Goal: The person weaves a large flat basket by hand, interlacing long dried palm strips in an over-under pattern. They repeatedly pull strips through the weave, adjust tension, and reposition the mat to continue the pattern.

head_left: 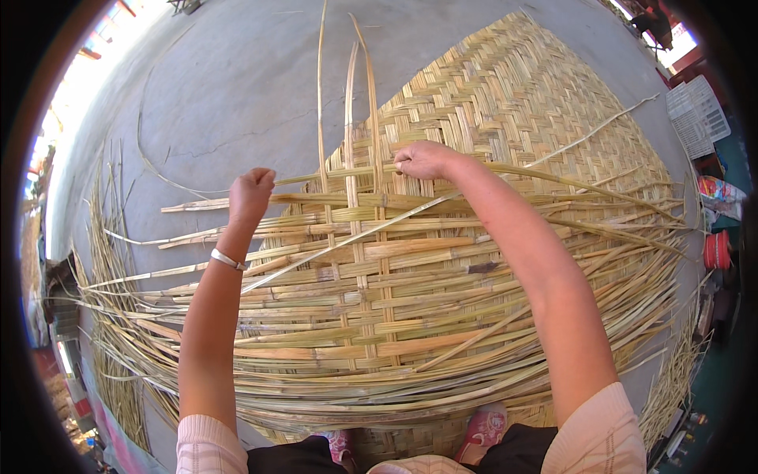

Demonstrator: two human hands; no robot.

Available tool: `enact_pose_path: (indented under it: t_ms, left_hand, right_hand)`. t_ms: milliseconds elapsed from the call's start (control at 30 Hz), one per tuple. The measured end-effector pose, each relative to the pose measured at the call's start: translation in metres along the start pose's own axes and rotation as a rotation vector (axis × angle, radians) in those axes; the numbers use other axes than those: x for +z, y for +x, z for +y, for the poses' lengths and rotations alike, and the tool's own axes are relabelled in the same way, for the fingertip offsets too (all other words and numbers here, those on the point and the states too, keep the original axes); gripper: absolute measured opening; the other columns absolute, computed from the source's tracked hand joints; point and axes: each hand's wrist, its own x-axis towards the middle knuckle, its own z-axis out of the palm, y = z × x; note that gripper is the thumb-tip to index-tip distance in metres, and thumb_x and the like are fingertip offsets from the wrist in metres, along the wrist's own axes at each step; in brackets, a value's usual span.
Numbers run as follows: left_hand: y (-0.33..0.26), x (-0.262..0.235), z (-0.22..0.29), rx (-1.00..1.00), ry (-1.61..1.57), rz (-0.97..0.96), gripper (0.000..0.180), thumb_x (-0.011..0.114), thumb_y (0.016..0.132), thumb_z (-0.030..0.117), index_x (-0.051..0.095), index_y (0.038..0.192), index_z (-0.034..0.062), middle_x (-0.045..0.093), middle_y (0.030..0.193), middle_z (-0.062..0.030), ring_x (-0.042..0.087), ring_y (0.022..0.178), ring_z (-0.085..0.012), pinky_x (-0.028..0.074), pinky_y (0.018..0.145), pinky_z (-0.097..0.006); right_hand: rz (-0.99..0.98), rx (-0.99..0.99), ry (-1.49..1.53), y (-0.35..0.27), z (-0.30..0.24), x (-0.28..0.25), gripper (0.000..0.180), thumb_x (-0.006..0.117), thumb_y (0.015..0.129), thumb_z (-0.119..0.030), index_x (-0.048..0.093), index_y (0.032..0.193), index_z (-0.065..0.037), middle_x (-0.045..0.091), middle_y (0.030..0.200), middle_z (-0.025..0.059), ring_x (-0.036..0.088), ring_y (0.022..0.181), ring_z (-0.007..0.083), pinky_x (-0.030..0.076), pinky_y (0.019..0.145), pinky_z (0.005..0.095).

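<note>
My left hand (251, 194) is closed around the left end of a flattened cane strip (304, 178). My right hand (426, 160) pinches the same strip further along, and its tail runs on past my right forearm. Between my hands the strip lies across several upright strips (350, 110) that rise from the half-woven work. Below it, more crosswise strips (418, 249) pass over and under the uprights. A finished herringbone part of the mat (521, 87) spreads away to the far right. What my fingertips press on is partly hidden.
Loose strips lie in a thick band (355, 391) before my shoes (483, 430) and in a pile (114, 237) at the left. A thin pale strip (347, 239) slants over the work. A light plastic crate (698, 116) and a red round container (716, 250) stand at the right edge.
</note>
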Motion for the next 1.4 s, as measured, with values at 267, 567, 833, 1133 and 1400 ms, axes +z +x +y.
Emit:
enact_pose_path:
  t_ms: [267,567,833,1133,1400]
  left_hand:
    - [0.005,0.02,0.042,0.15,0.22,-0.285,0.026,0.063,0.087,0.024,0.07,0.102,0.0045,0.07,0.1,-0.012,0.065,0.095,-0.0275,0.049,0.086,-0.037]
    - [0.023,0.026,0.001,0.262,0.059,-0.37,0.014,0.062,0.081,0.01,0.067,0.081,-0.0029,0.063,0.065,-0.0086,0.055,0.06,-0.0108,0.047,0.057,-0.03]
    - [0.038,0.046,-0.042,0.164,-0.152,-0.421,0.016,0.059,0.09,0.01,0.065,0.084,-0.0036,0.06,0.07,0.0005,0.05,0.064,-0.0066,0.043,0.058,-0.025]
    - [0.038,0.053,-0.04,0.242,-0.116,-0.426,0.016,0.056,0.09,0.01,0.06,0.082,-0.0033,0.058,0.07,-0.0017,0.048,0.065,-0.0074,0.044,0.061,-0.027]
    - [0.037,0.045,-0.019,0.272,-0.006,-0.42,0.02,0.056,0.09,0.012,0.057,0.077,-0.0026,0.054,0.066,-0.0001,0.044,0.063,-0.0064,0.04,0.057,-0.027]
  right_hand:
    - [0.063,0.065,-0.08,-0.011,-0.001,0.005,0.036,0.052,0.093,-0.041,0.067,0.099,-0.009,0.069,0.093,0.0118,0.064,0.088,0.0278,0.049,0.08,0.0397]
    - [0.06,0.106,-0.627,-0.015,-0.041,-0.006,0.023,0.058,0.082,-0.016,0.071,0.101,-0.013,0.07,0.097,0.0099,0.067,0.093,0.0254,0.054,0.077,0.0424]
    - [0.121,0.156,-0.345,-0.008,-0.022,-0.002,0.023,0.06,0.085,-0.024,0.074,0.098,-0.011,0.071,0.101,0.0055,0.063,0.109,0.0238,0.049,0.09,0.0411]
    - [0.195,-0.046,-0.711,0.003,-0.036,-0.019,0.026,0.061,0.087,-0.022,0.072,0.108,-0.011,0.068,0.113,0.0102,0.06,0.108,0.0245,0.035,0.094,0.0477]
    - [0.253,0.16,-0.504,0.0,0.006,0.0,0.025,0.056,0.088,-0.021,0.073,0.104,-0.01,0.068,0.111,0.0123,0.06,0.108,0.0273,0.028,0.106,0.0478]
